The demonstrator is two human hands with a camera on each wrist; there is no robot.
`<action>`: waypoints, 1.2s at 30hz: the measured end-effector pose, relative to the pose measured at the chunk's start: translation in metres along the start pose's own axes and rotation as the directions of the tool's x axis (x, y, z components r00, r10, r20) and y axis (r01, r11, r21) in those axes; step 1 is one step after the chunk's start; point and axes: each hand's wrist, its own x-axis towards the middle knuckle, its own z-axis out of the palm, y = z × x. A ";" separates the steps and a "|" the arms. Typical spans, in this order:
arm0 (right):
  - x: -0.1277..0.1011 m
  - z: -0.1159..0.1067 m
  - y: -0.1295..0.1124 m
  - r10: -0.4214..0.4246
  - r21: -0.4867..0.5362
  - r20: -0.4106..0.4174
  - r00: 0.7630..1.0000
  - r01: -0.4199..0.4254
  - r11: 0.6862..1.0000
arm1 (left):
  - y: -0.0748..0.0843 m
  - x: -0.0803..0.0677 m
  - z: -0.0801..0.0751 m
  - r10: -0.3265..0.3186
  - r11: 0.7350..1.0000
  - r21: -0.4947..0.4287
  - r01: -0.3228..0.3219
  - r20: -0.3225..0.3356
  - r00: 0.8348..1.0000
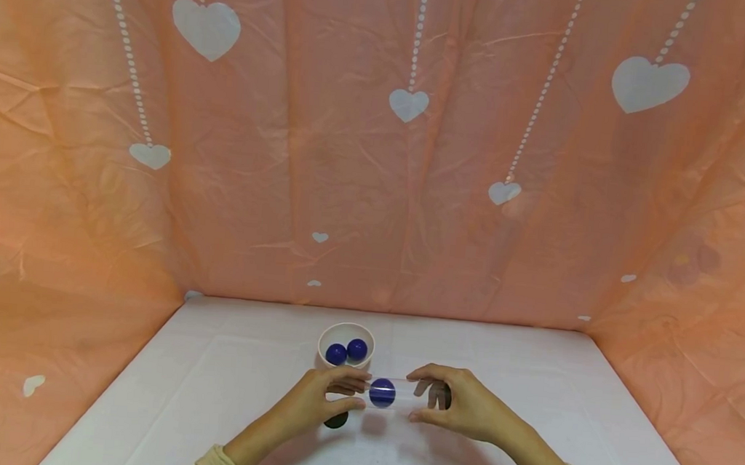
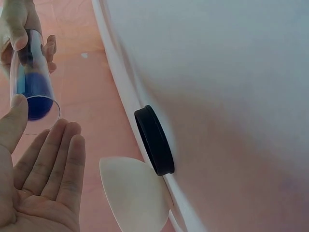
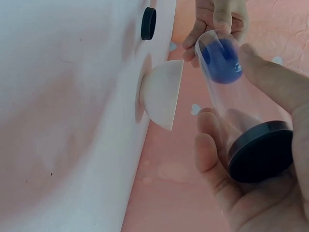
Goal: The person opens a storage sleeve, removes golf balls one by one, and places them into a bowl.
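A clear tube (image 1: 404,393) lies level between both hands above the table. Inside it, close to its uncapped left end, is a blue ball (image 1: 382,393). My right hand (image 1: 472,407) holds the other end, where a black cap (image 3: 260,153) closes the tube; its thumb and fingers lie on opposite sides. At the open rim, my left hand (image 1: 319,396) pinches the tube lightly between thumb and nearly straight fingers (image 2: 70,164). A second black cap (image 2: 155,140) lies on the table below the left hand, partly hidden by it in the head view.
Just beyond the hands stands a white bowl (image 1: 348,325) with two blue balls (image 1: 357,349) in it. A white cloth covers the table (image 1: 230,367). Orange sheets (image 1: 350,187) with white hearts hang at the back and both sides.
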 end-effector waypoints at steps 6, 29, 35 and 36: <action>-0.001 0.000 0.000 -0.013 -0.005 -0.009 1.000 0.013 1.000 | 0.000 0.000 0.000 -0.027 1.000 0.006 0.027 0.004 1.000; -0.002 0.003 0.002 -0.019 -0.009 -0.026 0.999 0.019 1.000 | -0.004 -0.001 -0.003 -0.030 0.999 -0.017 0.029 -0.019 0.999; -0.006 0.004 0.004 0.003 0.002 -0.023 1.000 -0.003 1.000 | -0.003 0.000 -0.008 -0.050 0.998 0.028 0.052 -0.053 0.997; -0.006 0.004 0.004 0.007 0.000 -0.022 1.000 -0.007 1.000 | -0.003 0.000 -0.009 -0.050 0.998 0.035 0.052 -0.058 0.997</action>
